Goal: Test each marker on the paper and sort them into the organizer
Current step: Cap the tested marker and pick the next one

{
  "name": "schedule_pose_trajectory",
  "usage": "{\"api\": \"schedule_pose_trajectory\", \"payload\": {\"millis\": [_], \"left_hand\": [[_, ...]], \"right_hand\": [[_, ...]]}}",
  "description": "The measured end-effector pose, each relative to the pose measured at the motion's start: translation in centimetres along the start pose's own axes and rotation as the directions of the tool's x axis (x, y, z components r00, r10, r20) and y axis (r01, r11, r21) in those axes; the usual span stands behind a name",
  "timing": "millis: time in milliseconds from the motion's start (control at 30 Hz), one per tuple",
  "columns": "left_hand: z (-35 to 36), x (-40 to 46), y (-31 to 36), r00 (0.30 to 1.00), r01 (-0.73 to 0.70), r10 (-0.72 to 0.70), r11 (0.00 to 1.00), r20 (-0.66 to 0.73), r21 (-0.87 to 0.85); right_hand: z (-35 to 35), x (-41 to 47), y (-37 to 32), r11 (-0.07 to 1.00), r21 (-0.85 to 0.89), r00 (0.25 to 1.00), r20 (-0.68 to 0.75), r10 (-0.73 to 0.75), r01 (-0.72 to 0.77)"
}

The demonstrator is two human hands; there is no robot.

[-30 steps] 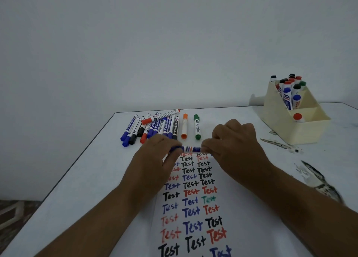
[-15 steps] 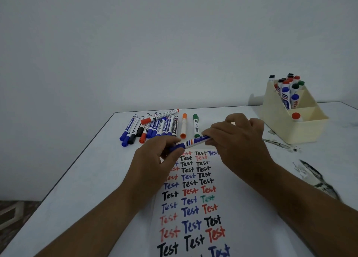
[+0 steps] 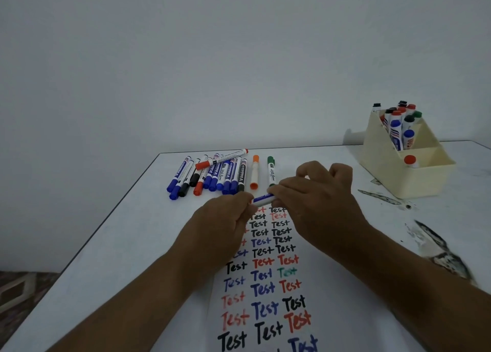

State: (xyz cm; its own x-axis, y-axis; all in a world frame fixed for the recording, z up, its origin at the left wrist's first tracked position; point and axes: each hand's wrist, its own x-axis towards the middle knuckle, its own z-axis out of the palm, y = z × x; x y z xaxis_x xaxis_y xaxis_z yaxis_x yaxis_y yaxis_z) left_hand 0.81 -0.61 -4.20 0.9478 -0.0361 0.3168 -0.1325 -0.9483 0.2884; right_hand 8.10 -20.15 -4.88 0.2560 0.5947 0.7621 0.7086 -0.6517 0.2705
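I saw both the left hand (image 3: 225,219) and right hand (image 3: 316,200) pinching one blue marker (image 3: 263,199) just above the paper's (image 3: 326,285) top edge.

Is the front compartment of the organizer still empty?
No, one red-capped marker already stands in the front compartment of the cream organizer, while the taller rear compartment holds the others.
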Motion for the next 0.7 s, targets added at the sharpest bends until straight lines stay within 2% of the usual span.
{"api": "schedule_pose_trajectory", "payload": {"millis": [100, 200, 267, 300, 333, 400, 433, 500, 533, 567, 633, 700], "left_hand": [[-0.2, -0.1, 0.2, 0.999, 0.049, -0.048, 0.997, 0.019, -0.056], [-0.2, -0.5, -0.3, 0.992, 0.115, -0.098, 0.958, 0.078, -0.263], [-0.2, -0.7, -0.5, 0.984, 0.179, -0.157, 0.901, 0.088, -0.395], [-0.1, -0.7, -0.5, 0.980, 0.197, -0.178, 0.883, 0.084, -0.425], [-0.2, -0.7, -0.4, 0.980, 0.199, -0.187, 0.879, 0.070, -0.433], [-0.2, -0.5, -0.5, 0.984, 0.171, -0.173, 0.881, 0.037, -0.442], [-0.3, -0.4, -0.5, 0.985, 0.166, -0.168, 0.872, 0.037, -0.461], [-0.3, -0.3, -0.6, 0.981, 0.185, -0.186, 0.846, 0.050, -0.499], [-0.4, -0.4, -0.6, 0.978, 0.199, -0.205, 0.835, 0.046, -0.512], [-0.5, -0.4, -0.6, 0.974, 0.207, -0.224, 0.827, 0.032, -0.522], [-0.6, -0.5, -0.8, 0.968, 0.216, -0.253, 0.810, 0.009, -0.546], [-0.6, -0.5, -0.8, 0.963, 0.233, -0.268, 0.795, 0.020, -0.559]], "right_hand": [[0.0, -0.1, 0.3, 1.000, -0.004, 1.000, 0.009, -0.004, 0.004], [0.2, -0.1, 0.9, 0.999, 0.007, 0.999, 0.011, 0.036, -0.036], [0.2, 0.0, 1.2, 0.980, 0.117, 0.986, -0.017, 0.167, -0.164], [0.1, 0.2, 1.3, 0.931, 0.242, 0.958, -0.026, 0.286, -0.272], [-0.2, 0.2, 1.5, 0.834, 0.397, 0.907, -0.008, 0.420, -0.383], [-0.9, 0.5, 1.9, 0.558, 0.658, 0.786, 0.085, 0.612, -0.506], [-1.2, 0.7, 2.2, 0.397, 0.760, 0.729, 0.143, 0.670, -0.514], [-1.6, 1.1, 2.7, -0.014, 0.893, 0.604, 0.315, 0.732, -0.449], [-1.8, 1.3, 2.9, -0.205, 0.893, 0.554, 0.415, 0.722, -0.401], [-1.9, 1.4, 3.1, -0.331, 0.869, 0.525, 0.489, 0.697, -0.369], [-1.9, 1.4, 3.2, -0.460, 0.815, 0.516, 0.579, 0.632, -0.351], [-2.0, 1.3, 2.9, -0.535, 0.777, 0.529, 0.623, 0.576, -0.333]]}}
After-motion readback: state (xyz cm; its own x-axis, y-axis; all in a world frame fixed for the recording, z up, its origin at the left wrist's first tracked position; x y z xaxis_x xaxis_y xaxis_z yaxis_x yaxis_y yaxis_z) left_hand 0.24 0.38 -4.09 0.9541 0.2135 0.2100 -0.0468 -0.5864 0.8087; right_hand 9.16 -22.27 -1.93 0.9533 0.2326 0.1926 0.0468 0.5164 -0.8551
